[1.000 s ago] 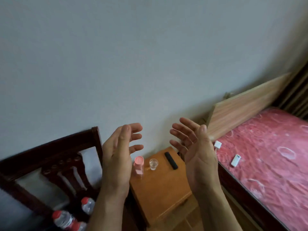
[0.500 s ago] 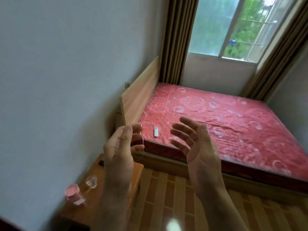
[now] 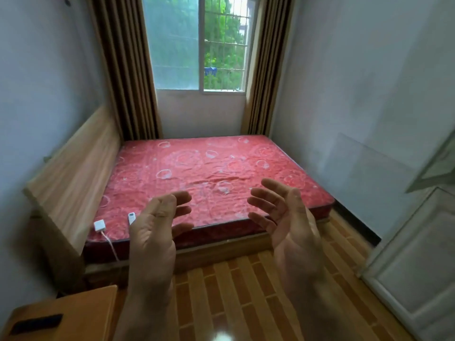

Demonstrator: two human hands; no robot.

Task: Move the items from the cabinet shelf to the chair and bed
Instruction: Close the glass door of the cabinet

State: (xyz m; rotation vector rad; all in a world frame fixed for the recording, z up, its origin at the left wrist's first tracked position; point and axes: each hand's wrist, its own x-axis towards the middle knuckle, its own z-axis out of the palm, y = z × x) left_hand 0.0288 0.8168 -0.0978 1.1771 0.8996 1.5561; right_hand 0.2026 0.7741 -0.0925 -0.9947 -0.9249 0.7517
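A bed with a red patterned mattress fills the middle of the room under the window. On its near left corner lie a small white remote-like device and a white charger block with a cord hanging down. My left hand and my right hand are raised in front of me, palms facing each other, fingers loosely spread and holding nothing. At the bottom left stands the wooden cabinet with a black remote on its top. The chair is out of view.
A wooden headboard runs along the left wall. Brown curtains frame the window. A white panelled door stands at the right. Brown tiled floor lies between me and the bed.
The view has swung right, from the chair and cabinet by the wall to the whole bed and window. The pink cup and glass have left the view. Both hands stay raised and empty.
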